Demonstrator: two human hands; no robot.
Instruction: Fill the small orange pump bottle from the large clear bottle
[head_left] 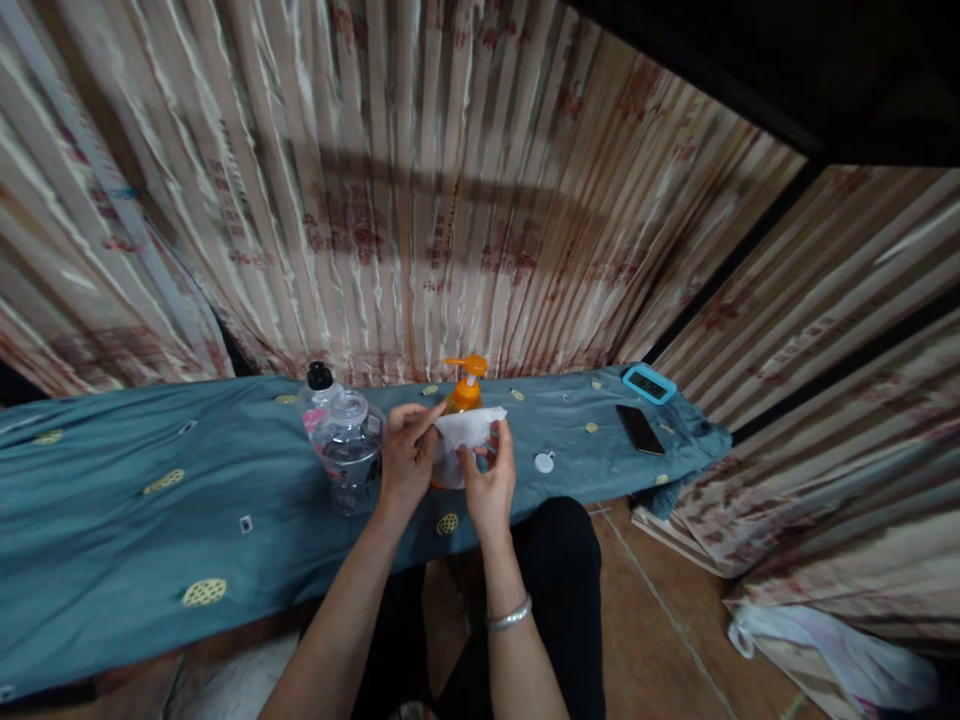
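Starting at the left, we see a clear plastic jar with a domed lid (pixel 351 455) standing on the teal patterned cloth (pixel 112 500), and at its eleven o'clock, touching or just behind it, a clear bottle with a black cap and pink label (pixel 318 392); the label's print is too small for us to read. Just beside the jar at its three o'clock is our left hand (pixel 406 455), fingers curled, thumb and forefinger pinching the upper left edge of a white crumpled tissue (pixel 465 432). The tissue lies between both hands, its long axis running roughly nine to three o'clock, and both hands are equally near since both grip it. Our right hand (pixel 491 485) sits at the tissue's five o'clock, thumb and fingers pinching its lower right part; a silver bangle (pixel 510 615) circles that wrist. Behind the tissue, at its twelve o'clock, rises an orange pump bottle (pixel 466 385), its label hidden. Further right lie a small white round cap (pixel 544 462), a dark phone (pixel 640 428) and a turquoise-framed rectangular object (pixel 649 383); no writing is legible.
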